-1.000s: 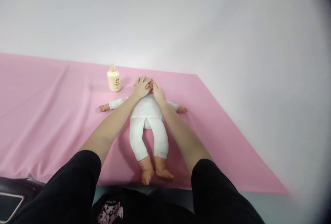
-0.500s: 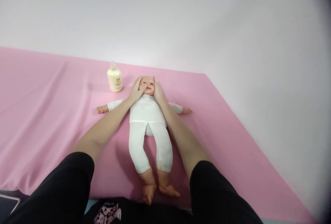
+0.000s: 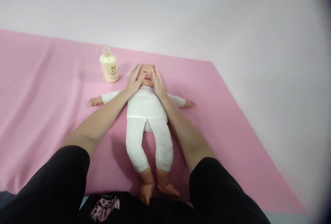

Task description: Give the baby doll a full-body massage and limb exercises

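A baby doll in white clothes lies on its back, feet toward me, arms stretched out to the sides. My left hand rests along one side of the doll's head, fingers extended and the thumb on the cheek near the nose. Against the other side of the head lies my right hand, also with straight fingers, its thumb by the cheek. Between the two hands the doll's eyes, nose and mouth show, while the sides of its head are covered.
A pump bottle of pale yellow liquid stands to the left of the doll's head. The pink sheet underneath has folds at the left. A pale wall rises behind and along the right edge.
My right thumb has come up onto the doll's cheek, and the left thumb has shifted up slightly. The whole scene sits higher in view because the camera has tilted down.
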`<state>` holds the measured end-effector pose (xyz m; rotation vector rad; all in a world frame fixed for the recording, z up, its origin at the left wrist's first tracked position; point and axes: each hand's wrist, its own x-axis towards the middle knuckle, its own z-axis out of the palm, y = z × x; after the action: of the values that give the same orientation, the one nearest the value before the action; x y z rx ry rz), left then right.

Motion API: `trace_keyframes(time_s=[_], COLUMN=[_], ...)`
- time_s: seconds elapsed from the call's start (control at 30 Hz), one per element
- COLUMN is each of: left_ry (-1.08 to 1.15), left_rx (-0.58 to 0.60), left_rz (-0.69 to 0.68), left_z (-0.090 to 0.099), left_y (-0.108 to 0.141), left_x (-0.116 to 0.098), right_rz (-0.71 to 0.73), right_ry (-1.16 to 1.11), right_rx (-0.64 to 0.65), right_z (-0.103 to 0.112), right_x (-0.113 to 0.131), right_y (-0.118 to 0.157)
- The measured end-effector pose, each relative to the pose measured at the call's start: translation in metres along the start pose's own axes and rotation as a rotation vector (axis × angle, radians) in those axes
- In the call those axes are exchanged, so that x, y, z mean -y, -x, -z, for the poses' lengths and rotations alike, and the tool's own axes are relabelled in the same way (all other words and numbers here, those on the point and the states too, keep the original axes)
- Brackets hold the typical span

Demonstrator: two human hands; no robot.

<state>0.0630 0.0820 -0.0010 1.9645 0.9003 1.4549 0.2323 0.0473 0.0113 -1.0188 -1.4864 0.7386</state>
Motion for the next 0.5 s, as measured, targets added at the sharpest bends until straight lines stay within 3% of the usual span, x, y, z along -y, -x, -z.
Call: trace_keyframes(time_s=[0.07, 0.13, 0.3, 0.5], left_ry=[-0.067, -0.086, -0.029, 0.038], left_rx=[0.052, 0.078, 0.030, -0.006], left_rz=[-0.138, -0.177, -0.029, 0.109], left_z=[0.004, 0.006, 0.002, 0.000], left_y=[0.002, 0.003, 0.003, 0.002], left_x=[-0.013, -0.022, -0.014, 0.003], right_rz=[0.121, 0.162, 0.060, 0.010], right_ry=[0.110, 0.156, 0.056, 0.003], right_rx=[0.064, 0.094, 0.053, 0.023], right_z=[0.004, 0.006, 0.003, 0.000], right_x=[0.007, 0.014, 0.021, 0.007], right_y=[0.005, 0.009, 0.010, 0.004])
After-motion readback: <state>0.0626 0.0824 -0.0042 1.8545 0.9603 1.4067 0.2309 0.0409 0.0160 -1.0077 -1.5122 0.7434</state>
